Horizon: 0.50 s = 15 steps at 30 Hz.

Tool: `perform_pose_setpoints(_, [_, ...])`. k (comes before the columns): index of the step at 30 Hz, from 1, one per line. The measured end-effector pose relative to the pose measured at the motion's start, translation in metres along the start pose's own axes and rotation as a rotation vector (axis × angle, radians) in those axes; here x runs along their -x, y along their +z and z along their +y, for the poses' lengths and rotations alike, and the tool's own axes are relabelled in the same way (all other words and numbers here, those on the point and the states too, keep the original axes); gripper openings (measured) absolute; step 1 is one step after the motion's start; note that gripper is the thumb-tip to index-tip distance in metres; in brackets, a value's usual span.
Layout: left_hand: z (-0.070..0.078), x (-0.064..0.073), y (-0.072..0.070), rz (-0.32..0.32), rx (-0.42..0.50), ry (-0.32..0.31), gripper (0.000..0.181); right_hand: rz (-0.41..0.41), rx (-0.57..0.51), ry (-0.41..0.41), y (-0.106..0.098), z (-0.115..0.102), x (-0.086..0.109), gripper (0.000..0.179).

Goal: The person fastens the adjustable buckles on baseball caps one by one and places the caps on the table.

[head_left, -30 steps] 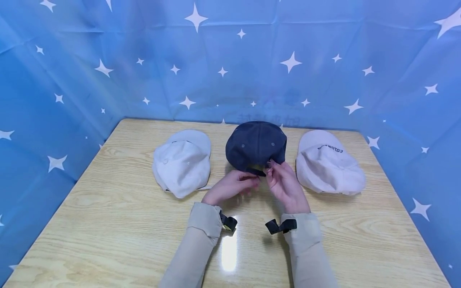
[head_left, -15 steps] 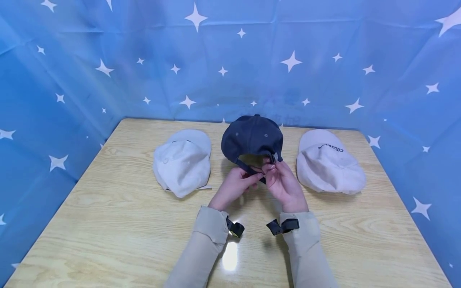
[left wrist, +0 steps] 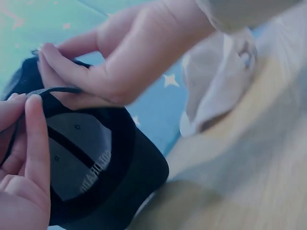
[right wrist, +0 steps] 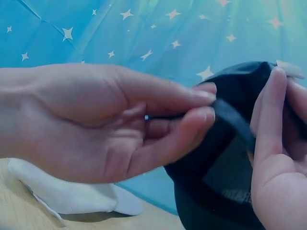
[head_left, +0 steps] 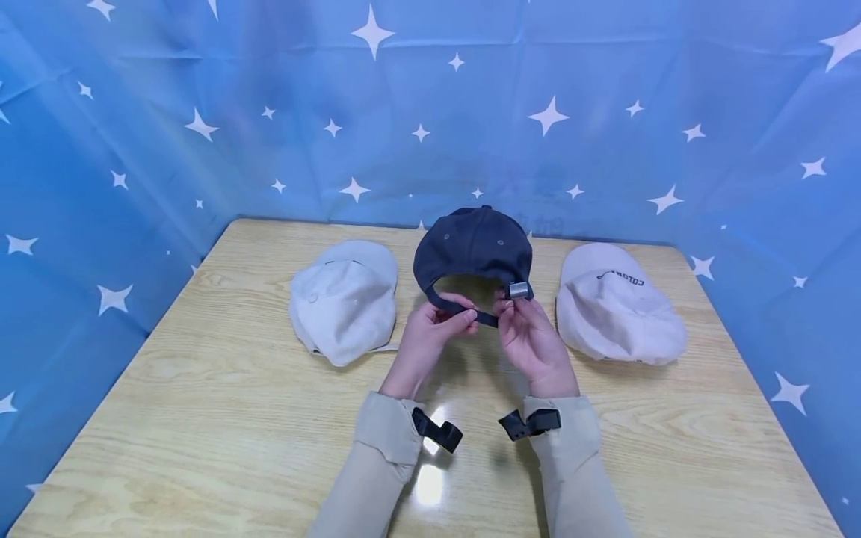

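In the head view a dark navy baseball cap [head_left: 473, 245] is held at mid-table, its back opening toward me. My left hand [head_left: 428, 334] pinches the cap's thin back strap [right wrist: 235, 120] between thumb and fingers, and the strap's end points toward the other hand. With its fingertips, my right hand [head_left: 536, 342] pinches the opposite side of the opening, at the metal buckle [head_left: 518, 290]. The left wrist view looks into the cap, where reversed lettering shows inside the front panel and the brim [left wrist: 148, 167] extends beyond it.
A white cap [head_left: 346, 310] lies left of the hands, its strap end sticking out to the right. Another pale cap [head_left: 619, 314] with dark lettering lies to the right. The wooden table [head_left: 202, 441] ends at a blue star-patterned cloth [head_left: 303, 90] behind.
The navy cap has been lifted and tilted, so its back opening shows wider. My left hand has taken hold of the strap and drawn it out; the buckle has turned into plain view.
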<state>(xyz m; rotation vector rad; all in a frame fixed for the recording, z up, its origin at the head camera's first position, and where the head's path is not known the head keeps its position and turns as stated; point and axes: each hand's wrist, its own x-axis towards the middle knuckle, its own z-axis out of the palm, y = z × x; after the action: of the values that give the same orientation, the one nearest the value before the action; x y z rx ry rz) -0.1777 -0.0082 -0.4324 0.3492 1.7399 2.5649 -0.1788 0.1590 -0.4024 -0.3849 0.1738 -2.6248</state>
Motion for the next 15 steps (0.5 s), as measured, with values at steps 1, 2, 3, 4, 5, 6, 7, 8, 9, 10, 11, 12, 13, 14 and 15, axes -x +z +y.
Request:
perform_pose_setpoints(1, [0.0,0.0,0.001,0.001,0.03,0.018,0.026,-0.011,-0.003,-0.005,0.0,0.0,0.0,0.022])
perform_pose_setpoints(2, [0.002,0.0,0.002,0.001,0.07,0.033,0.026,-0.018,-0.007,-0.009,0.0,0.0,0.0,0.022])
perform_pose_setpoints(3, [0.014,0.003,0.007,0.012,0.126,0.027,0.024,-0.023,-0.016,-0.014,0.0,0.0,0.0,0.022])
perform_pose_setpoints(4, [0.024,0.006,0.013,0.024,0.179,0.027,0.021,-0.023,-0.025,-0.021,0.0,0.0,0.0,0.022])
perform_pose_setpoints(5, [0.027,0.006,0.014,0.025,0.222,0.035,0.018,-0.02,-0.038,-0.023,0.001,0.001,0.0,0.021])
perform_pose_setpoints(6, [0.038,0.009,0.018,0.031,0.26,0.027,0.018,-0.016,-0.052,-0.023,0.002,0.001,0.0,0.02])
perform_pose_setpoints(7, [0.041,0.009,0.02,0.035,0.292,0.029,0.015,-0.009,-0.062,-0.022,0.003,0.001,0.0,0.019])
perform_pose_setpoints(8, [0.042,0.009,0.022,0.038,0.321,0.03,0.014,-0.003,-0.074,-0.019,0.003,0.002,0.0,0.019])
perform_pose_setpoints(9, [0.044,0.008,0.023,0.039,0.344,0.034,0.013,0.003,-0.083,-0.018,0.004,0.002,0.0,0.019])
perform_pose_setpoints(10, [0.044,0.008,0.023,0.042,0.358,0.037,0.013,0.007,-0.084,-0.018,0.005,0.002,0.0,0.019])
perform_pose_setpoints(11, [0.045,0.007,0.024,0.041,0.371,0.039,0.013,0.01,-0.083,-0.017,0.006,0.003,-0.001,0.019])
perform_pose_setpoints(12, [0.045,0.007,0.025,0.037,0.387,0.043,0.013,0.014,-0.08,-0.022,0.006,0.003,-0.001,0.02])
perform_pose_setpoints(13, [0.046,0.006,0.026,0.035,0.399,0.045,0.014,0.016,-0.071,-0.028,0.007,0.003,-0.001,0.021])
perform_pose_setpoints(14, [0.046,0.005,0.026,0.032,0.413,0.048,0.014,0.018,-0.065,-0.036,0.008,0.003,-0.002,0.022])
perform_pose_setpoints(15, [0.046,0.005,0.027,0.03,0.425,0.051,0.014,0.022,-0.053,-0.044,0.008,0.003,-0.002,0.022])
